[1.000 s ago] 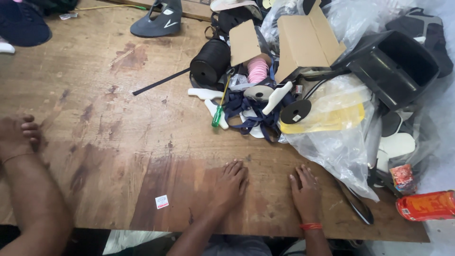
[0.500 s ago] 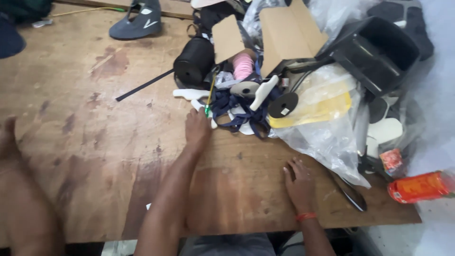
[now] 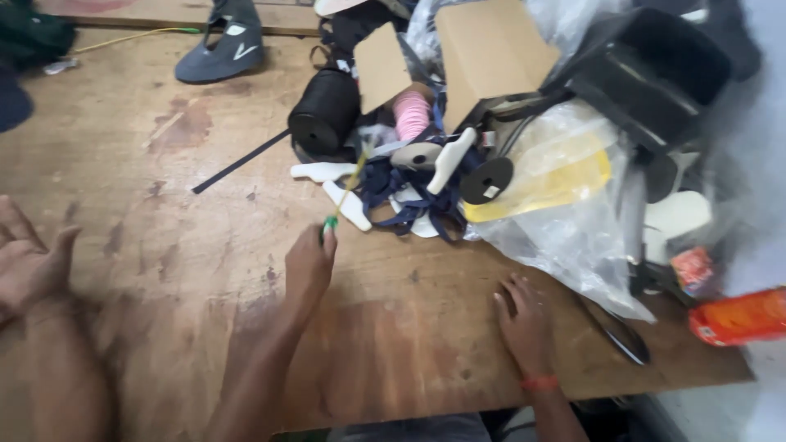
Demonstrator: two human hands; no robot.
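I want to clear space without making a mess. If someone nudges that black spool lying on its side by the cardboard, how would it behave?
The black spool lies with a round end toward the camera, so it would probably roll. It looks fully wound, likely hefty for its size. A black strip trails from it across the wooden table and might unwind.

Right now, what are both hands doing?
Left hand: closed on a thin yellow tool with a green end.
Right hand: open, flat on the wooden table, holding nothing.

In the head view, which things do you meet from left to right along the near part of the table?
Another person's hand → left hand gripping a green-tipped stick → right hand → orange packet.
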